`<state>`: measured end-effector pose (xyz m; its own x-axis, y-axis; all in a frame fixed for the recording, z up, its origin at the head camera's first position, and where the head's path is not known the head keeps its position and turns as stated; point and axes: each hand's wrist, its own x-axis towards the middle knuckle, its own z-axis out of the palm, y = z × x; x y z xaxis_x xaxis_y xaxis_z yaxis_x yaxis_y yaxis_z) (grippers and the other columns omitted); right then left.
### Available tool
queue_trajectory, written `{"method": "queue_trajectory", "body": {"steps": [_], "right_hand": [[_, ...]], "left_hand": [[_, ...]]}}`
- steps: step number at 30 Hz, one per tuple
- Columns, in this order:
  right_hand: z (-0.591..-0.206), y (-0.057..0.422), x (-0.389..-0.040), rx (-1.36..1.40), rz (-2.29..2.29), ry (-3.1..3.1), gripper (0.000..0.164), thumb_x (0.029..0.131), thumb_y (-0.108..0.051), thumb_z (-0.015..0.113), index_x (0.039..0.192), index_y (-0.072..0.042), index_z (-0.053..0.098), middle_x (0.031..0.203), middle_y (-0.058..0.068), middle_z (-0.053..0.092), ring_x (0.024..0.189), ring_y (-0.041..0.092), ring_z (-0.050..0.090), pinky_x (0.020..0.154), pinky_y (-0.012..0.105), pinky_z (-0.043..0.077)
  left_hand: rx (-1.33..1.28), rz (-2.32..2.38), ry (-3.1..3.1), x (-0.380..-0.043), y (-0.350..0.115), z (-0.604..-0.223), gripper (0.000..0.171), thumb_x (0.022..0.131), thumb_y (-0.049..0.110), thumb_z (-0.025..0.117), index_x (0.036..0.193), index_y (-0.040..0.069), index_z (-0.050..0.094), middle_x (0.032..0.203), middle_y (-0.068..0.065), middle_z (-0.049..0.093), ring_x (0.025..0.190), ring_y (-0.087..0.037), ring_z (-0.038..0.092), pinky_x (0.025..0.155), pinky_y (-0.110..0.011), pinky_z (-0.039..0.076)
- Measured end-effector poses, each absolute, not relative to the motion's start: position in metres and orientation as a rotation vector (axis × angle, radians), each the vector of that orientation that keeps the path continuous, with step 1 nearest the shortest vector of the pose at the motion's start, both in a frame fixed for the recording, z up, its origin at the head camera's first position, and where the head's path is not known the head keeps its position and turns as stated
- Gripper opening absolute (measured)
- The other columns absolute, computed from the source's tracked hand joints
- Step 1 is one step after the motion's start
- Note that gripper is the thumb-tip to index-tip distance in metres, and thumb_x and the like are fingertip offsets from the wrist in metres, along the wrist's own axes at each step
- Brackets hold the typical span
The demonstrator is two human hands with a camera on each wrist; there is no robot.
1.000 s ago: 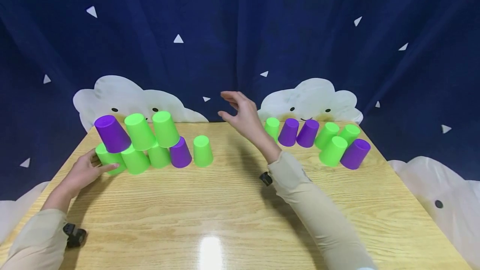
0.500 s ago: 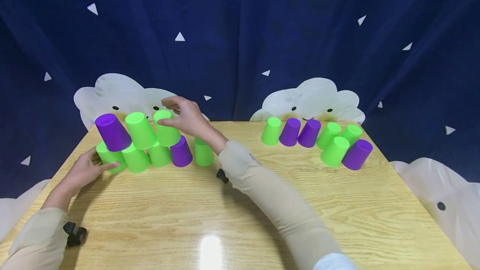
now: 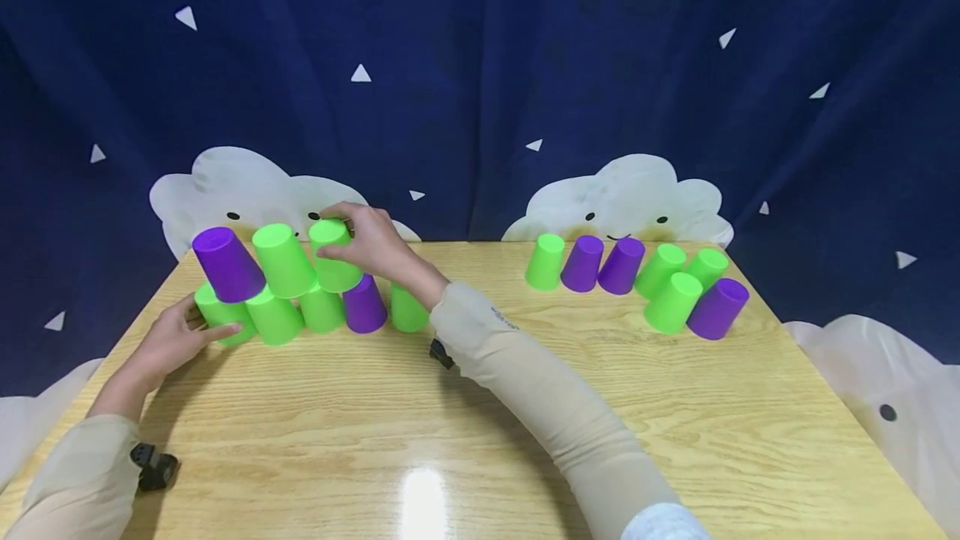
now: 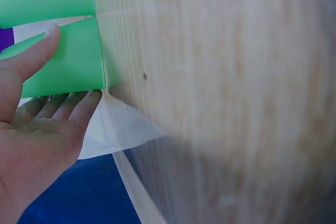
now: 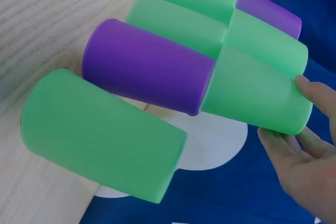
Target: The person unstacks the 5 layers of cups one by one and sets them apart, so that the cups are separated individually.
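Upside-down cups stand in two tiers at the left of the table. My left hand (image 3: pixel 174 343) holds the leftmost bottom green cup (image 4: pixel 73 61), thumb on its front and fingers along its far side. Above that cup sits a purple cup (image 3: pixel 228 265), with a green cup (image 3: pixel 283 262) beside it. My right hand (image 3: pixel 378 244) grips the rightmost upper green cup (image 5: pixel 257 93) near its narrow top, between thumb and fingers. This cup rests partly over a purple cup (image 5: pixel 147 66) in the bottom row. A separate green cup (image 5: pixel 100 135) stands at that row's right end, partly behind my right wrist.
At the back right of the wooden table (image 3: pixel 480 440) stand more upside-down cups, among them a green cup (image 3: pixel 545 262), a purple cup (image 3: pixel 582 263) and a front purple cup (image 3: pixel 717 309). A dark blue curtain (image 3: pixel 465 65) with white clouds hangs behind the table.
My right hand has moved left from mid-air over the table's middle to the rightmost upper green cup and now grips it. My left hand stays at its cup.
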<state>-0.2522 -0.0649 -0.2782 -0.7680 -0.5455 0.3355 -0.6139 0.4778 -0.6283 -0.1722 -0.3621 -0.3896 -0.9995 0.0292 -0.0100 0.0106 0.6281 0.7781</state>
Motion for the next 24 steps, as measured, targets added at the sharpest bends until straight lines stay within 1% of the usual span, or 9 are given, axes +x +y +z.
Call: {"method": "queue_trajectory", "body": {"steps": [3, 9, 10, 12, 15, 21, 24], "right_hand": [[-0.275, -0.06, -0.251, 1.031, 1.184, -2.608, 0.053, 0.083, -0.018, 0.081, 0.13, -0.005, 0.062, 0.125, 0.006, 0.065, 0.104, 0.013, 0.062, 0.082, 0.011, 0.046], [-0.265, -0.042, -0.247, 1.048, 1.353, -2.537, 0.051, 0.083, -0.012, 0.08, 0.13, -0.002, 0.061, 0.125, 0.009, 0.063, 0.11, 0.017, 0.063, 0.09, 0.018, 0.05], [-0.263, -0.038, -0.246, 1.054, 1.377, -2.525, 0.051, 0.084, -0.011, 0.08, 0.13, -0.002, 0.06, 0.126, 0.01, 0.063, 0.111, 0.018, 0.063, 0.091, 0.018, 0.05], [-0.261, -0.029, -0.244, 1.055, 1.396, -2.515, 0.051, 0.083, -0.01, 0.08, 0.13, -0.002, 0.06, 0.126, 0.01, 0.062, 0.111, 0.015, 0.062, 0.092, 0.017, 0.049], [-0.257, -0.014, -0.242, 1.061, 1.405, -2.49, 0.051, 0.083, -0.01, 0.08, 0.129, -0.002, 0.061, 0.125, 0.01, 0.063, 0.11, 0.014, 0.062, 0.091, 0.014, 0.048], [-0.252, 0.024, -0.238, 1.061, 1.462, -2.395, 0.049, 0.081, -0.004, 0.081, 0.125, 0.002, 0.062, 0.121, 0.014, 0.065, 0.109, 0.018, 0.064, 0.093, 0.018, 0.049], [-0.252, 0.046, -0.234, 1.048, 1.478, -2.357, 0.048, 0.079, -0.002, 0.081, 0.124, 0.003, 0.063, 0.121, 0.014, 0.065, 0.109, 0.019, 0.065, 0.093, 0.019, 0.05]], "left_hand": [[0.039, 1.341, 2.816, -0.171, -0.362, -0.39, 0.082, 0.096, 0.027, 0.066, 0.147, -0.017, 0.018, 0.14, -0.044, 0.032, 0.128, -0.06, 0.033, 0.102, -0.068, 0.03], [0.054, 1.321, 2.839, -0.17, -0.361, -0.39, 0.081, 0.096, 0.027, 0.066, 0.146, -0.017, 0.02, 0.139, -0.043, 0.034, 0.127, -0.06, 0.034, 0.1, -0.069, 0.032], [0.053, 1.319, 2.838, -0.17, -0.361, -0.39, 0.081, 0.096, 0.026, 0.065, 0.146, -0.017, 0.019, 0.139, -0.043, 0.034, 0.127, -0.06, 0.034, 0.1, -0.069, 0.032], [0.052, 1.32, 2.832, -0.171, -0.361, -0.39, 0.08, 0.097, 0.025, 0.065, 0.147, -0.017, 0.018, 0.14, -0.044, 0.032, 0.127, -0.06, 0.034, 0.1, -0.068, 0.032], [0.049, 1.328, 2.826, -0.17, -0.36, -0.39, 0.081, 0.097, 0.025, 0.065, 0.147, -0.017, 0.017, 0.14, -0.044, 0.032, 0.127, -0.061, 0.033, 0.101, -0.069, 0.032], [0.05, 1.343, 2.826, -0.17, -0.36, -0.391, 0.081, 0.096, 0.024, 0.065, 0.147, -0.017, 0.017, 0.14, -0.045, 0.032, 0.127, -0.062, 0.032, 0.101, -0.069, 0.03], [0.054, 1.342, 2.83, -0.17, -0.36, -0.391, 0.08, 0.096, 0.024, 0.065, 0.146, -0.017, 0.018, 0.14, -0.045, 0.032, 0.127, -0.061, 0.033, 0.101, -0.069, 0.031]]}}
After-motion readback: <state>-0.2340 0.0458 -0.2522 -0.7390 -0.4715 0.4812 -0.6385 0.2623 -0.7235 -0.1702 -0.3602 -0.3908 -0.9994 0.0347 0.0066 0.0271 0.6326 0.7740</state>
